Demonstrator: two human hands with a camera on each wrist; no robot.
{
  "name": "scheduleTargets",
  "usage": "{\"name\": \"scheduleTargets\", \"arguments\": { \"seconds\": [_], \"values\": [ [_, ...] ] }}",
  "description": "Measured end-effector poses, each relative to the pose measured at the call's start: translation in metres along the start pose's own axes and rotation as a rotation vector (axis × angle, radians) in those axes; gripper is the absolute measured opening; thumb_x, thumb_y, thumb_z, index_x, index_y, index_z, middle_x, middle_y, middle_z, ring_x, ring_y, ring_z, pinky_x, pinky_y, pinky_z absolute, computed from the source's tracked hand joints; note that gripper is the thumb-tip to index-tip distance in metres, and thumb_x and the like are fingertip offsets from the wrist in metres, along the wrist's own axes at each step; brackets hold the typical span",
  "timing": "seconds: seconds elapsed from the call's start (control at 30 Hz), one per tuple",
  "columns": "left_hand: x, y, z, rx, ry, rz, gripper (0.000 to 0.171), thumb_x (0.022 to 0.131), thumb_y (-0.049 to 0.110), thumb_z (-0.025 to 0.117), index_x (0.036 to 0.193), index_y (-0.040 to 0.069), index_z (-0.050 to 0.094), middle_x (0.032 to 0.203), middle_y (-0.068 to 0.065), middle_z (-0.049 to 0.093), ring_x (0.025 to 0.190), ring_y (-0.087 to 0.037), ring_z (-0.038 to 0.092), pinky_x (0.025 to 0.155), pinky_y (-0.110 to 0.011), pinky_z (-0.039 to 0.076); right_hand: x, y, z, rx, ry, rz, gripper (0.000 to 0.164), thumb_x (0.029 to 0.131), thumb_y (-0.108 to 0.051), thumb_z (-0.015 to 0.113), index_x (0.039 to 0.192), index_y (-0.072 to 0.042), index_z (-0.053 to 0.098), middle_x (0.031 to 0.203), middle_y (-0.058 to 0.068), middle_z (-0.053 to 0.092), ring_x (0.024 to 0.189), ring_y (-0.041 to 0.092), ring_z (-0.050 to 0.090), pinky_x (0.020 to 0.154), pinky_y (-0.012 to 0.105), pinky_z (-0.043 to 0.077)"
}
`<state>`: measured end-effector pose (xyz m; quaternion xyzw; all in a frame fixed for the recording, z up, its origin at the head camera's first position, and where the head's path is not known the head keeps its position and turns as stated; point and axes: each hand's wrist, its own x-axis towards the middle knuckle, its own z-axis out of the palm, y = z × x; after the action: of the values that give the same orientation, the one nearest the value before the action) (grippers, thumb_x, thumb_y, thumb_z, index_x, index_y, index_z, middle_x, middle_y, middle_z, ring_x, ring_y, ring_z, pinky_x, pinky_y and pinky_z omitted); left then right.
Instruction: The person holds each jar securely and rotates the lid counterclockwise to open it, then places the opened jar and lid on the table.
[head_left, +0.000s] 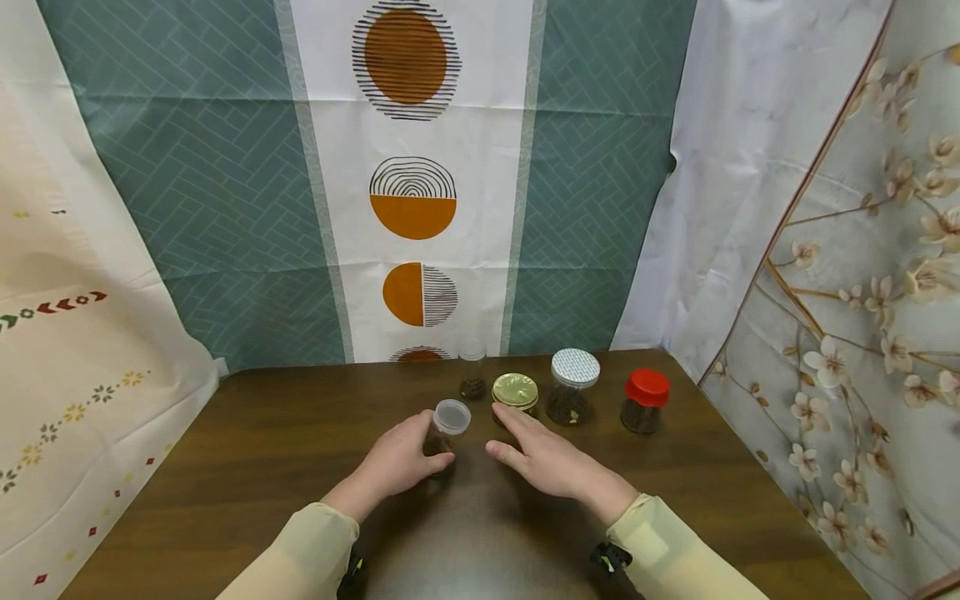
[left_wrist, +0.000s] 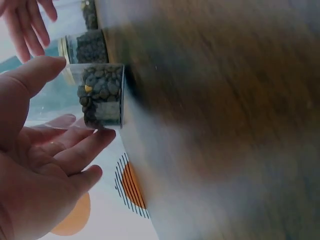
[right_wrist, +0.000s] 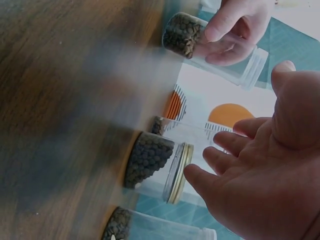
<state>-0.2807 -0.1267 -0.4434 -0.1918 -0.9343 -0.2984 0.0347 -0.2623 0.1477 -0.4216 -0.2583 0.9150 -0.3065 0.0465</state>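
Note:
My left hand point(head_left: 401, 454) has its thumb and fingers around a clear plastic jar point(right_wrist: 220, 47) with a translucent white lid point(head_left: 452, 416). Dark brown, pebble-like pieces fill the lower part of this jar, which stands upright with its base close to the tabletop. To the right, my right hand point(head_left: 543, 454) is spread with extended fingers and holds nothing. Its fingertips are right by the lid of a jar with a gold lid point(head_left: 515, 390); the right wrist view shows dark round pieces inside that jar point(right_wrist: 150, 160).
Behind stands a tall clear jar point(head_left: 472, 379) with dark pieces at its bottom. Further right are a jar with a white patterned lid point(head_left: 575, 368) and a red-lidded jar point(head_left: 645, 400). The brown wooden table point(head_left: 285, 442) ends at hanging cloths point(head_left: 202, 208).

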Motion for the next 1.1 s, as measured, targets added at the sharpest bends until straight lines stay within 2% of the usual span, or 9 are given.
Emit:
{"name": "scheduleTargets", "arguments": {
  "seconds": [0.3, 0.47, 0.7, 0.83, 0.97, 1.1],
  "values": [
    [-0.007, 0.006, 0.002, 0.039, -0.024, 0.032, 0.055, 0.091, 0.025, 0.094, 0.137, 0.01, 0.067, 0.115, -0.004, 0.069, 0.109, -0.025, 0.068, 0.094, -0.054, 0.058, -0.001, 0.003, 0.0, 0.01, -0.004, 0.008, 0.078, 0.114, -0.054, 0.055, 0.174, -0.009, 0.032, 0.18, 0.013, 0.029, 0.165, 0.034, 0.027, 0.129, 0.06, 0.027],
    [-0.011, 0.007, 0.003, 0.064, -0.018, 0.034, 0.062, 0.091, 0.026, 0.095, 0.144, 0.011, 0.066, 0.121, -0.006, 0.069, 0.111, -0.027, 0.07, 0.096, -0.055, 0.058, 0.001, 0.006, 0.0, -0.005, 0.036, -0.025, 0.076, 0.114, -0.051, 0.058, 0.173, -0.008, 0.035, 0.178, 0.016, 0.033, 0.164, 0.035, 0.031, 0.128, 0.06, 0.029],
    [-0.018, 0.011, 0.004, 0.092, -0.014, 0.059, 0.069, 0.09, 0.023, 0.096, 0.149, 0.01, 0.063, 0.125, -0.013, 0.069, 0.105, -0.031, 0.073, 0.091, -0.056, 0.06, 0.002, 0.004, -0.003, -0.003, 0.084, -0.046, 0.073, 0.113, -0.049, 0.062, 0.17, -0.008, 0.042, 0.175, 0.017, 0.039, 0.161, 0.035, 0.036, 0.127, 0.061, 0.031],
    [-0.02, 0.013, 0.004, 0.131, -0.005, 0.09, 0.063, 0.089, 0.023, 0.096, 0.142, 0.007, 0.066, 0.123, -0.013, 0.07, 0.104, -0.031, 0.073, 0.09, -0.054, 0.06, 0.003, 0.002, -0.002, -0.003, 0.093, -0.056, 0.071, 0.112, -0.046, 0.066, 0.168, -0.009, 0.045, 0.173, 0.016, 0.042, 0.159, 0.035, 0.04, 0.126, 0.061, 0.034],
    [-0.021, 0.015, 0.006, 0.172, 0.014, 0.14, 0.054, 0.088, 0.021, 0.097, 0.129, 0.004, 0.067, 0.114, -0.011, 0.071, 0.094, -0.027, 0.072, 0.083, -0.05, 0.06, 0.004, 0.0, -0.001, -0.003, 0.111, -0.05, 0.068, 0.109, -0.045, 0.071, 0.165, -0.013, 0.051, 0.169, 0.014, 0.048, 0.156, 0.034, 0.046, 0.123, 0.06, 0.038],
    [-0.025, 0.017, 0.01, 0.184, 0.034, 0.168, 0.052, 0.088, 0.019, 0.097, 0.127, 0.004, 0.066, 0.112, -0.011, 0.07, 0.09, -0.025, 0.071, 0.08, -0.048, 0.06, 0.005, -0.001, 0.001, -0.008, 0.125, -0.038, 0.063, 0.107, -0.044, 0.074, 0.161, -0.016, 0.058, 0.163, 0.01, 0.056, 0.15, 0.033, 0.053, 0.12, 0.059, 0.043]
  ]
}}
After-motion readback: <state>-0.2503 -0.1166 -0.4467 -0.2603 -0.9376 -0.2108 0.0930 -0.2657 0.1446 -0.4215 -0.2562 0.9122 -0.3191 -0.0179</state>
